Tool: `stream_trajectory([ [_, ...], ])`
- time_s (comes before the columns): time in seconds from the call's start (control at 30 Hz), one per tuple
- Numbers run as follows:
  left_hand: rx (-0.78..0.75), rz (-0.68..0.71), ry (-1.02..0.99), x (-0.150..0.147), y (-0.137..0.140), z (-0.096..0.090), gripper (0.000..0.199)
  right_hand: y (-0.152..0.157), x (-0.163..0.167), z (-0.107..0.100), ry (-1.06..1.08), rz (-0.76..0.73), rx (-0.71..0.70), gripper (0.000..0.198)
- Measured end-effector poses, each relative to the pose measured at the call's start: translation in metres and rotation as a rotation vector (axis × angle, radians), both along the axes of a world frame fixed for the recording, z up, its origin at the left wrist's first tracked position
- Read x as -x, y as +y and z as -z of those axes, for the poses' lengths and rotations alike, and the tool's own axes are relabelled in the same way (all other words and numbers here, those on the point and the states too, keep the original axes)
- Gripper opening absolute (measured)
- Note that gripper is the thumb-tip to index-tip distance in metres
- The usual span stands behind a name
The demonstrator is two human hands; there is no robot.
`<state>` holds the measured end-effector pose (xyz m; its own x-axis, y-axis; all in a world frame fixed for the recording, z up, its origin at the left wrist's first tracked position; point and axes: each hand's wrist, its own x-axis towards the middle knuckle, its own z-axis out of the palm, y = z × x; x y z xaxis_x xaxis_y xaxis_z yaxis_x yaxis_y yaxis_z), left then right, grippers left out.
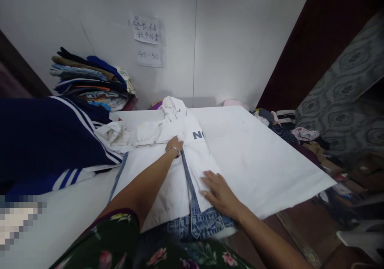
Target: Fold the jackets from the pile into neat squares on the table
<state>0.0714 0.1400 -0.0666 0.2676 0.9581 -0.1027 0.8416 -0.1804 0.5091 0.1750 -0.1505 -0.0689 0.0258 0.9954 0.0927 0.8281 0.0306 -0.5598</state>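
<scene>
A white hooded jacket (pixel 162 181) with denim at its hem and front edges lies spread on the white table, its hood (pixel 174 108) at the far end. Part of its right front shows dark letters. My left hand (pixel 175 145), with a bracelet on the wrist, is at the jacket's upper middle, by the front opening; its fingers are bunched together on the cloth. Nearer to me, my right hand (pixel 220 193) rests open and flat on the right front panel, just above the denim hem, with fingers spread. A white sleeve (pixel 147 133) lies out to the left.
Navy garments with white stripes (pixel 54 137) are heaped at the left. Behind them rises a stack of folded clothes (pixel 93 81) against the wall. Handwritten paper signs (pixel 149 31) hang there. More clothes (pixel 288 131) lie beyond the right side of the white table (pixel 255 157).
</scene>
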Motion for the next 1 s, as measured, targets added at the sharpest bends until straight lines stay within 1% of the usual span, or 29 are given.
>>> stream_trajectory([
  [0.07,-0.007,0.016,0.016,0.002,0.0,0.002,0.029,-0.009,-0.015,0.003,0.11,0.155,-0.083,0.048],
  [0.1,-0.014,0.021,0.024,0.003,0.0,0.001,0.031,-0.015,-0.022,0.005,0.18,0.244,-0.101,0.049],
  [0.17,-0.035,0.022,0.042,0.003,-0.001,-0.003,0.037,-0.028,-0.032,0.01,0.366,0.391,-0.069,0.052],
  [0.23,-0.072,0.011,0.061,0.002,-0.005,-0.01,0.045,-0.041,-0.037,0.015,0.566,0.471,-0.004,0.057],
  [0.3,-0.126,0.0,0.07,-0.001,-0.009,-0.018,0.048,-0.052,-0.036,0.018,0.706,0.499,0.043,0.061],
  [0.37,-0.213,0.03,0.089,-0.006,-0.012,-0.027,0.044,-0.059,-0.033,0.02,0.774,0.491,0.078,0.064],
  [0.43,-0.321,0.11,0.142,-0.013,-0.016,-0.036,0.038,-0.061,-0.031,0.021,0.797,0.472,0.106,0.067],
  [0.5,-0.419,0.221,0.202,-0.021,-0.019,-0.043,0.033,-0.061,-0.029,0.02,0.786,0.459,0.118,0.069],
  [0.6,-0.474,0.406,0.226,-0.035,-0.025,-0.047,0.03,-0.059,-0.028,0.018,0.773,0.44,0.122,0.07],
  [0.67,-0.468,0.563,0.225,-0.046,-0.03,-0.043,0.028,-0.057,-0.027,0.015,0.794,0.435,0.13,0.071],
  [0.73,-0.435,0.704,0.225,-0.058,-0.034,-0.035,0.027,-0.056,-0.025,0.014,0.853,0.429,0.15,0.075],
  [0.8,-0.402,0.805,0.237,-0.069,-0.036,-0.025,0.029,-0.055,-0.023,0.014,0.938,0.405,0.169,0.078],
  [0.9,-0.365,0.851,0.267,-0.082,-0.034,-0.01,0.035,-0.057,-0.021,0.016,1.019,0.374,0.179,0.082],
  [1.0,-0.319,0.83,0.298,-0.087,-0.029,0.002,0.04,-0.064,-0.019,0.018,1.01,0.403,0.173,0.081],
])
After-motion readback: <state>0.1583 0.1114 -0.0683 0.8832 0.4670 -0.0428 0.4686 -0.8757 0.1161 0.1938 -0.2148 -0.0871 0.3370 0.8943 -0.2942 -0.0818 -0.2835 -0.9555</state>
